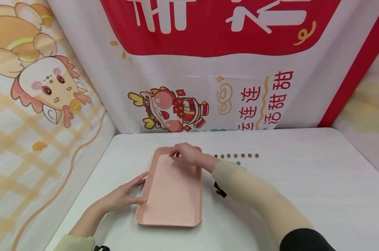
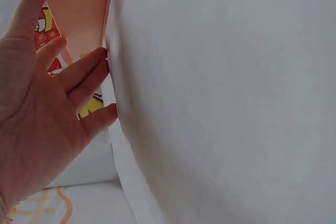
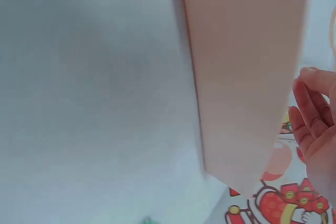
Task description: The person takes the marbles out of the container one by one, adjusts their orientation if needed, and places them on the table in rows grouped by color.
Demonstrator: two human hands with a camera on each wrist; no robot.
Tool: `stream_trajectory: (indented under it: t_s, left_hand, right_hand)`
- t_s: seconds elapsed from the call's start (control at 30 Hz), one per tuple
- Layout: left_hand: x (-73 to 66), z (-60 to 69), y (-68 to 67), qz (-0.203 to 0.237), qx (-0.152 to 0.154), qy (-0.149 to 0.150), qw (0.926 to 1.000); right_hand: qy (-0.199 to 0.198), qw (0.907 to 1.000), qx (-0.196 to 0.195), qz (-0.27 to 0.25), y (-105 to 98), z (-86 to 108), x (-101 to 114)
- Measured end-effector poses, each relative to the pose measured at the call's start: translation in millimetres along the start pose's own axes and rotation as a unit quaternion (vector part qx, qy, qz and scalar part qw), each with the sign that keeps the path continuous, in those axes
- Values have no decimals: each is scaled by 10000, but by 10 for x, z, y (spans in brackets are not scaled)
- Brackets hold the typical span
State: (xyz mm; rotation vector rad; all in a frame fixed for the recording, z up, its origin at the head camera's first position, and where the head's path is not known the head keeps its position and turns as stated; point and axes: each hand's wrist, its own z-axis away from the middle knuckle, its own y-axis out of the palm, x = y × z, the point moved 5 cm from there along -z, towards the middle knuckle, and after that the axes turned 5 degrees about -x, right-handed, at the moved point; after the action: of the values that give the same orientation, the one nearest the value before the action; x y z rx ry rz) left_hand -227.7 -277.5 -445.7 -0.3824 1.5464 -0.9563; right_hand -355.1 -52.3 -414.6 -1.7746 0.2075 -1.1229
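A pink rectangular tray [image 1: 173, 195] lies on the white table. My left hand [image 1: 123, 197] is spread along its left rim, with thumb and fingertips touching the edge. In the left wrist view, the fingers [image 2: 86, 77] are mostly straight beside the tray's wall [image 2: 79, 9]. My right hand [image 1: 187, 154] reaches over the tray's far end. Thumb and forefinger pinch a tiny greyish piece [image 1: 173, 158], too small to identify. The right wrist view shows the right hand [image 3: 320, 124] beyond the tray's side wall [image 3: 241, 77], fingertips together; the piece is hidden there.
Right of the tray's far end, several small brown round pieces [image 1: 236, 156] stand in a row. A small green piece [image 1: 238, 163] lies just nearer, partly beside the right sleeve [image 1: 255, 195]. Printed cloth [image 1: 183, 69] hangs behind the table [image 1: 302, 181].
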Motion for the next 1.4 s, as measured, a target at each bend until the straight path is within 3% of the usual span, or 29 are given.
stream_trajectory:
  t_s: [0.13,0.47,0.63,0.77,0.93,1.2,1.4]
  left_hand:
    - [0,14,0,1,-24,68,10000]
    - [-22,11,-16,-83,-45,345,9994]
    - [-25,13,-25,0,-19,323,9995]
    - [-21,0,-27,20,-10,326,9995]
    - [-12,-12,-12,32,-8,376,9993]
    - [10,-11,0,99,58,180,9998]
    - [4,-7,-8,90,86,154,9998]
  right_hand:
    - [-132,9999,-13,72,-63,100,45]
    - [-64,9981,-226,-574,-217,463,27]
    - [-31,9964,-378,-761,-355,645,-13]
    - [-113,9949,-673,-740,-507,786,-89]
    - [59,9936,-948,-613,-709,978,-234]
    - [317,9897,-1189,-738,-1020,1279,-446]
    - [392,9878,-1399,-552,-1177,1520,-618]
